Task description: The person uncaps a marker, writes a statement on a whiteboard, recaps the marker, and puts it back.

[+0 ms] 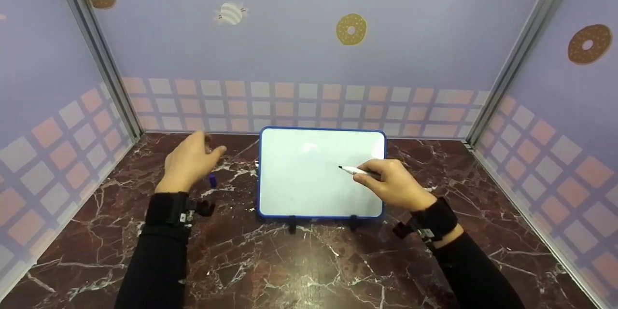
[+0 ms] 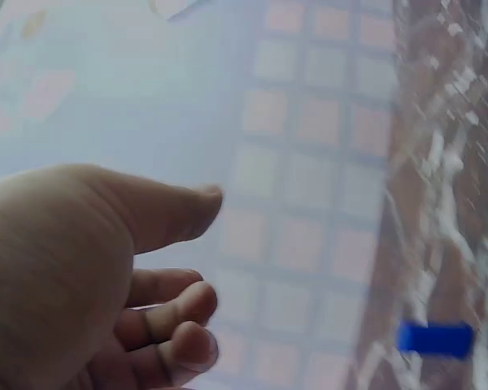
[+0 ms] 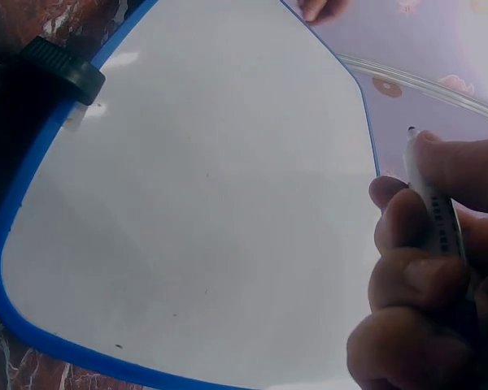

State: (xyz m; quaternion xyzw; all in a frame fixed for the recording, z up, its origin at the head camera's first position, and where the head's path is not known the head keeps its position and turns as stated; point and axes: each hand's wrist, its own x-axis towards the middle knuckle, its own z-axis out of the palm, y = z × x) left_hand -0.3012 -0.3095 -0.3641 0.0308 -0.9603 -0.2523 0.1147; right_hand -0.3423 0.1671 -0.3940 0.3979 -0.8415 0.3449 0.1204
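My right hand [image 1: 393,186] grips a white marker [image 1: 351,170] with a dark tip, thumb and fingers wrapped round its barrel. In the head view the marker tip overlaps the middle right of a blue-framed whiteboard [image 1: 309,178], whose surface shows no writing apart from a few tiny specks. To the left of the board, my left hand [image 1: 188,161] hovers with thumb out and fingers loosely bent, holding nothing. A small blue block-like piece [image 2: 435,340] lies on the table close to that hand.
Two black clip-like feet [image 1: 292,224] hold the board's lower edge. Beneath is a dark red marbled table [image 1: 231,270]. A lilac wall [image 1: 289,58] with checks and doughnut prints rises behind, with matching side walls meeting it at metal corner posts [image 1: 521,58].
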